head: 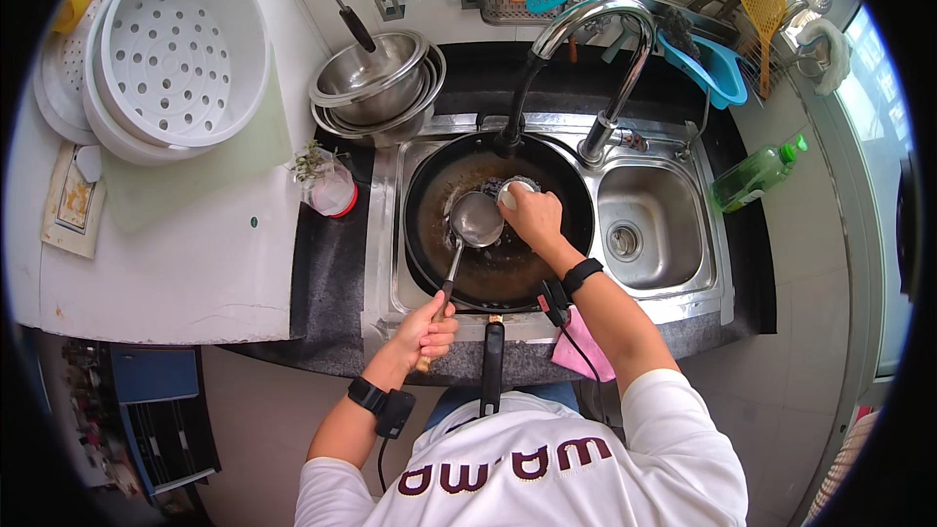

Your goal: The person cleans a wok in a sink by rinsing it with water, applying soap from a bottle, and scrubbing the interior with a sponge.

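Observation:
A large black frying pan (498, 285) rests over the left basin of a steel sink, with murky brownish liquid and residue inside. My left hand (426, 333) is closed around the handle of a metal ladle (477, 219), whose round bowl is over the middle of the pan. My right hand (533, 216) grips a small white object (517, 194) just right of the ladle's bowl; its exact kind is unclear, and dark scrubbing mesh seems to show behind it. The pan's black handle (493, 362) points towards my body. Above the pan's far edge hangs the faucet's black spout (509, 139).
Nested steel bowls (377, 88) stand behind left, near a red-lidded plastic jar (329, 190). White perforated steamer baskets (176, 58) are at the far left. A smaller basin (651, 227), a green bottle (754, 176) and a pink cloth (583, 348) are on the right.

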The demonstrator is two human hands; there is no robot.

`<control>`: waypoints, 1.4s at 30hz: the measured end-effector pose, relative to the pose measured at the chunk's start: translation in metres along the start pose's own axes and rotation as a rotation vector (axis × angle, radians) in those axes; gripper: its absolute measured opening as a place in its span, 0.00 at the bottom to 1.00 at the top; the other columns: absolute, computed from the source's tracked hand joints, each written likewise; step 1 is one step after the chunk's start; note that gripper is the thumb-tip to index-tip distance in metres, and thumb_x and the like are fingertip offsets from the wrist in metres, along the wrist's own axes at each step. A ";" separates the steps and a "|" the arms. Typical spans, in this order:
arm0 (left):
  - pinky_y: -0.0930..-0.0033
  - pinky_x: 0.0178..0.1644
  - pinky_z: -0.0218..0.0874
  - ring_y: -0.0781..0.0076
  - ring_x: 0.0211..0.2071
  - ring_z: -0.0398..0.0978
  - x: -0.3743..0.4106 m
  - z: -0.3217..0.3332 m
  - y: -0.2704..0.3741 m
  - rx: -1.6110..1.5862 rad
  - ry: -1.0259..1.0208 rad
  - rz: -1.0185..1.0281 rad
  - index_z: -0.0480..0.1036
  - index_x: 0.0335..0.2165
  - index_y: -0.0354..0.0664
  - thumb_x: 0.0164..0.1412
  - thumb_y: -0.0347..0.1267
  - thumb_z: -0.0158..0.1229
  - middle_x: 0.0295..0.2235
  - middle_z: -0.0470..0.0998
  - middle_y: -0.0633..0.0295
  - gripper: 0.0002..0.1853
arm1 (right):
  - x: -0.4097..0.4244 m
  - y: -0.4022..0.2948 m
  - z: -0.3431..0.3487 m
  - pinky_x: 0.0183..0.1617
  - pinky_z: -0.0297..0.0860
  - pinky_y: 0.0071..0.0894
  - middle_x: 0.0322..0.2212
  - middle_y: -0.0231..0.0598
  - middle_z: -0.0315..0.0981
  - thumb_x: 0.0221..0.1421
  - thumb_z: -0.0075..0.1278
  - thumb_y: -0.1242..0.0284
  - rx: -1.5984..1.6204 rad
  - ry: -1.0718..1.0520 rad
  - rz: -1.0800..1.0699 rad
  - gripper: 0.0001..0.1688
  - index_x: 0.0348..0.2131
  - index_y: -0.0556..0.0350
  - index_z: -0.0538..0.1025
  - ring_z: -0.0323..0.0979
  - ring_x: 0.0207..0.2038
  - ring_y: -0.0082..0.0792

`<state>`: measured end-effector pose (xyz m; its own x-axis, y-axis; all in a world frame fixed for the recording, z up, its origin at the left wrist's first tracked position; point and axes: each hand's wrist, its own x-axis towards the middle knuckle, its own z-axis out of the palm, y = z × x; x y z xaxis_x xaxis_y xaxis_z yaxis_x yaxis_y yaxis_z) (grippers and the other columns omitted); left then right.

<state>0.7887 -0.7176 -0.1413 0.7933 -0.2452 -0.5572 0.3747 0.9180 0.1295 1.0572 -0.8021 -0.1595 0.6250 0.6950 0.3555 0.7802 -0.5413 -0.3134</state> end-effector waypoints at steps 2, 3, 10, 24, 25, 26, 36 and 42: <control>0.82 0.08 0.41 0.87 0.07 0.47 -0.001 0.001 0.002 -0.017 0.011 -0.007 0.63 0.26 0.48 0.66 0.49 0.37 0.12 0.52 0.76 0.20 | -0.008 -0.008 -0.003 0.27 0.60 0.37 0.15 0.38 0.71 0.43 0.56 0.64 0.066 0.032 -0.077 0.12 0.25 0.48 0.70 0.72 0.20 0.40; 0.82 0.07 0.41 0.87 0.07 0.46 0.000 0.001 0.002 -0.035 -0.001 -0.008 0.63 0.26 0.48 0.66 0.49 0.37 0.12 0.52 0.76 0.20 | -0.013 -0.014 -0.004 0.27 0.60 0.37 0.15 0.38 0.72 0.43 0.56 0.64 0.099 0.047 -0.113 0.12 0.25 0.48 0.70 0.72 0.21 0.40; 0.83 0.07 0.41 0.87 0.07 0.46 -0.007 0.009 0.004 -0.027 -0.035 0.043 0.62 0.27 0.48 0.66 0.49 0.37 0.12 0.52 0.75 0.19 | -0.015 0.000 -0.001 0.29 0.60 0.38 0.18 0.36 0.73 0.45 0.56 0.62 0.053 -0.094 -0.225 0.12 0.25 0.46 0.70 0.72 0.23 0.39; 0.79 0.09 0.46 0.83 0.07 0.51 -0.037 0.018 0.010 0.433 0.279 0.276 0.63 0.30 0.45 0.67 0.44 0.37 0.14 0.57 0.71 0.16 | -0.024 0.037 -0.025 0.27 0.68 0.47 0.19 0.46 0.74 0.47 0.54 0.55 0.055 -0.142 0.116 0.18 0.28 0.49 0.71 0.73 0.24 0.51; 0.76 0.10 0.48 0.81 0.08 0.52 -0.035 0.017 0.009 0.536 0.324 0.317 0.62 0.31 0.44 0.67 0.44 0.39 0.14 0.58 0.70 0.16 | -0.025 0.038 -0.027 0.27 0.68 0.48 0.19 0.46 0.74 0.47 0.54 0.55 0.055 -0.150 0.125 0.18 0.28 0.49 0.71 0.73 0.24 0.51; 0.72 0.12 0.51 0.75 0.09 0.56 -0.031 0.012 0.006 0.876 0.414 0.481 0.62 0.31 0.43 0.66 0.44 0.40 0.15 0.60 0.68 0.16 | -0.026 0.039 -0.028 0.27 0.68 0.48 0.19 0.46 0.74 0.47 0.53 0.55 0.056 -0.153 0.127 0.19 0.28 0.49 0.71 0.73 0.24 0.51; 0.54 0.28 0.61 0.48 0.25 0.73 -0.033 0.030 -0.019 1.847 0.945 0.567 0.64 0.34 0.43 0.61 0.43 0.48 0.20 0.73 0.53 0.14 | -0.026 0.048 -0.038 0.30 0.68 0.49 0.21 0.48 0.74 0.47 0.53 0.54 0.092 -0.192 0.149 0.20 0.29 0.51 0.71 0.73 0.26 0.52; 0.55 0.29 0.61 0.48 0.26 0.73 -0.042 0.022 -0.037 1.626 1.125 0.915 0.68 0.38 0.43 0.63 0.42 0.45 0.22 0.75 0.53 0.15 | -0.023 0.050 -0.041 0.31 0.68 0.48 0.21 0.48 0.74 0.47 0.53 0.54 0.153 -0.207 0.117 0.20 0.30 0.50 0.71 0.73 0.27 0.52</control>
<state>0.7523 -0.7483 -0.1043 0.6302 0.7764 0.0101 0.6070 -0.5007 0.6171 1.0826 -0.8642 -0.1472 0.6800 0.7223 0.1263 0.6802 -0.5570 -0.4766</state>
